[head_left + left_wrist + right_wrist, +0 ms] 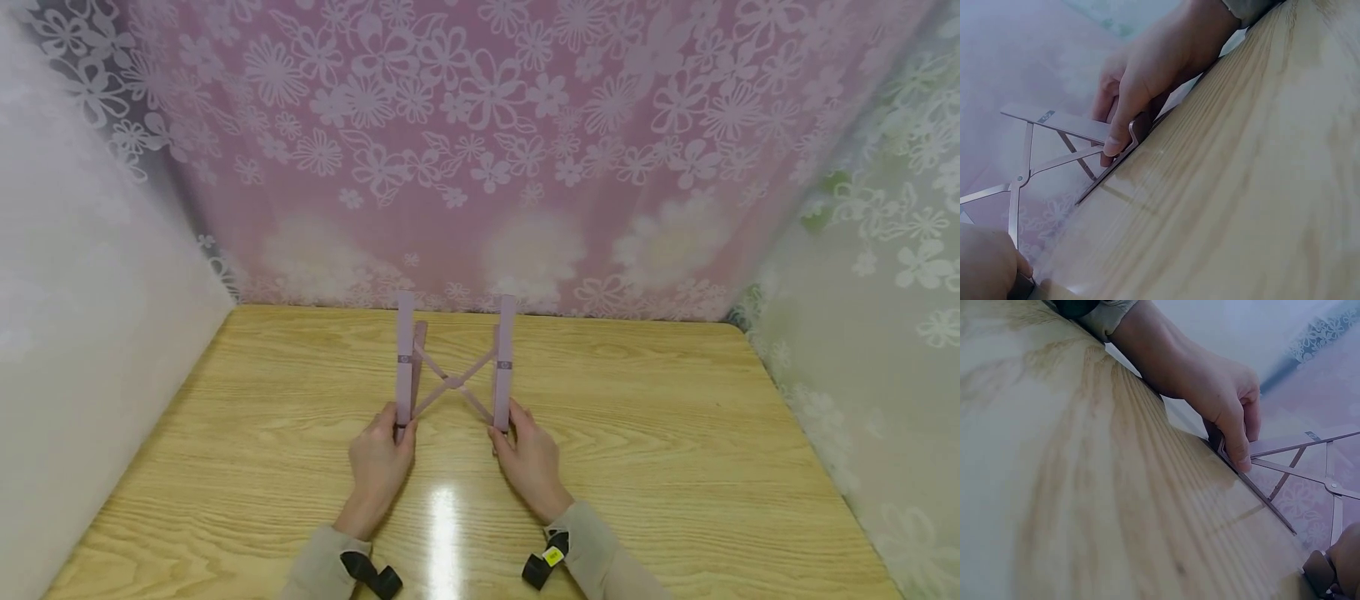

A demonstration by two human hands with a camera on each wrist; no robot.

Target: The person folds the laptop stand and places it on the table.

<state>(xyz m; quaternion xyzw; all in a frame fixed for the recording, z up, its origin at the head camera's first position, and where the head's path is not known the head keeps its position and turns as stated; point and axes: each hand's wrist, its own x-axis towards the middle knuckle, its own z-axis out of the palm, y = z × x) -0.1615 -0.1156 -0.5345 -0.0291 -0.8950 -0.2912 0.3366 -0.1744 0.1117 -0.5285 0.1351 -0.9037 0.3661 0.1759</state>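
A mauve folding laptop stand [453,382] stands unfolded on the table, its two side arms joined by crossed bars. At the near end of its left arm, my left hand [381,454] pinches the stand between thumb and fingers. My right hand [531,460] grips the near end of the right arm in the same way. In the left wrist view, the left hand [1154,69] holds the stand close to its hooked front lip [1138,128]. The right wrist view has the right hand [1219,394] at the other lip, partly hidden by the fingers.
Under the stand is a wood-grain table [637,400]. A pink flowered curtain [480,167] hangs along the back edge, with a pale panel [90,250] on the left and a flowered one [862,292] on the right. Black straps [371,575] sit at both wrists.
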